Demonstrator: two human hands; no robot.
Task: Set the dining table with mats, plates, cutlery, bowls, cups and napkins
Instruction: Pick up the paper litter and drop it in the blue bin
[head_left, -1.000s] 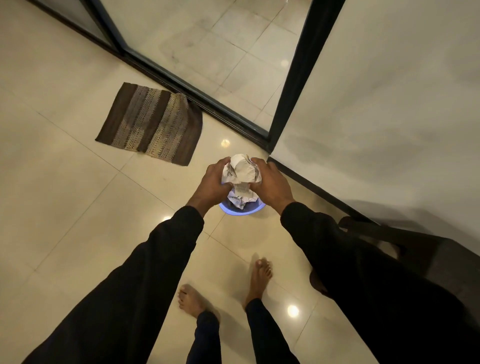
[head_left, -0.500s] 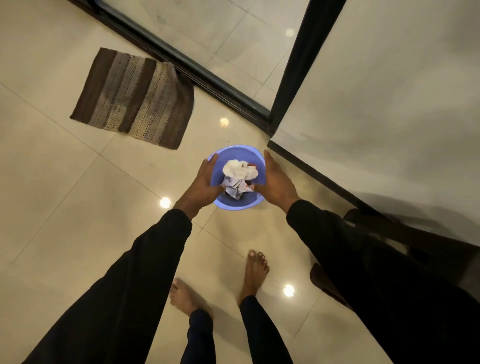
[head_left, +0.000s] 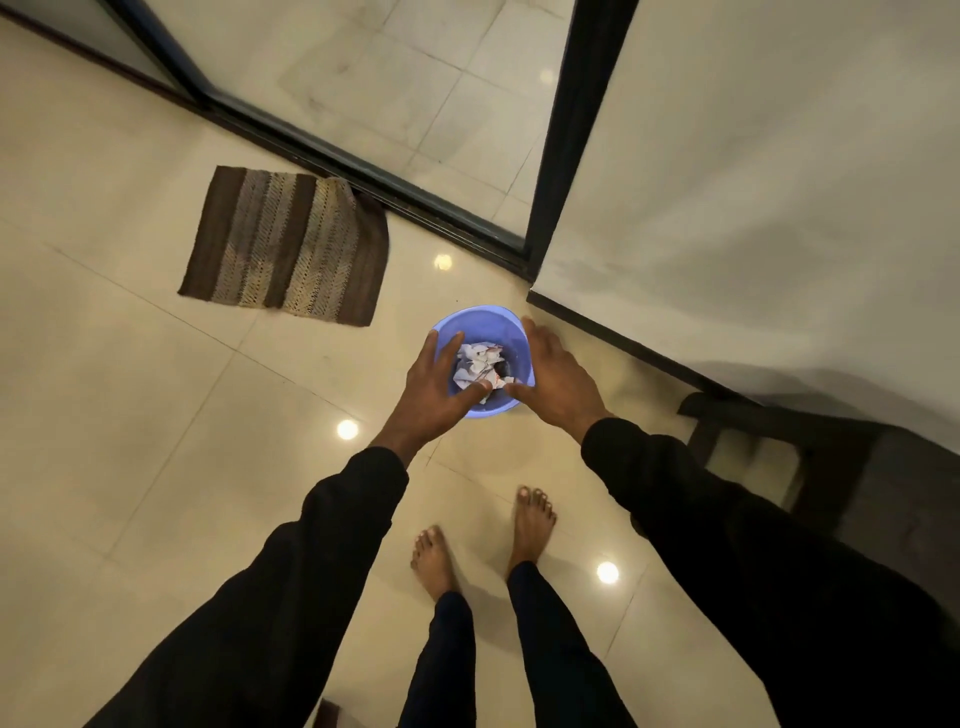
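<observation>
- A brown striped floor mat (head_left: 284, 244) lies flat on the tiled floor (head_left: 104, 415) at the left, its far corner close to the dark door track (head_left: 363, 176).
- The left hand (head_left: 434, 387) is spread above the near-left rim of a blue bin, fingers (head_left: 451, 347) straight and released, holding nothing; the thumb points toward the right hand.
- The blue bin (head_left: 511, 332) stands on the floor just in front of the corner where the door frame (head_left: 571, 130) meets the wall (head_left: 753, 182). Crumpled white paper napkins (head_left: 475, 364) lie inside it.
- The right hand (head_left: 556, 379) hovers over the bin's right rim, fingers extended and loose, gripping nothing; whether it touches the rim cannot be told.
- Two bare feet (head_left: 532, 525) stand on the tiles below the hands, between the black sleeves (head_left: 332, 545).
- A dark wooden piece of furniture (head_left: 831, 467) sits at the right against the wall.
</observation>
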